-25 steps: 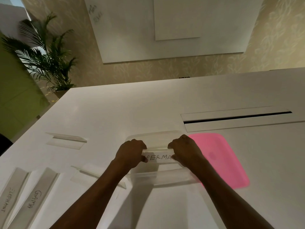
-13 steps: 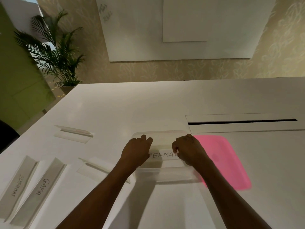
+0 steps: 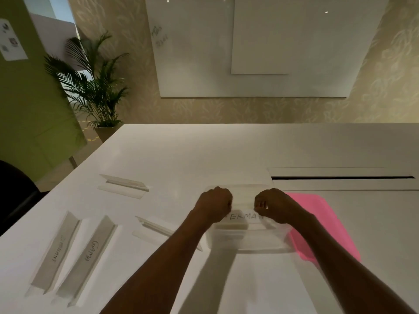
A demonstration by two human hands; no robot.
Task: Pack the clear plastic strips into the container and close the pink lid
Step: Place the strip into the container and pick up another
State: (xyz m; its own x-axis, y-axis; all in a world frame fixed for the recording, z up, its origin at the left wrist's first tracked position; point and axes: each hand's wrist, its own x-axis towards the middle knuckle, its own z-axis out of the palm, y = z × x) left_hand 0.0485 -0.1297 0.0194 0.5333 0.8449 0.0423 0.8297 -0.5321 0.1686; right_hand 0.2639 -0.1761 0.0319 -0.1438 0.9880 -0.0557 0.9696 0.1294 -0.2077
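Fingers (image 3: pixel 260 204) of left hand (image 3: pixel 214 203) and right hand (image 3: pixel 275 206) curled round lettered strip (image 3: pixel 243 217) in clear container (image 3: pixel 244 244)

Container (image 3: pixel 246 242) left of lid (image 3: pixel 317 225); four strips (image 3: pixel 123 185) lie farther left.

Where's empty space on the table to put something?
The white table is bare beyond the clear plastic container and right of the flat pink lid, in front of the long slot. Crowded at left with four clear folded strips, and at the container, where the left hand and right hand grip a lettered strip.
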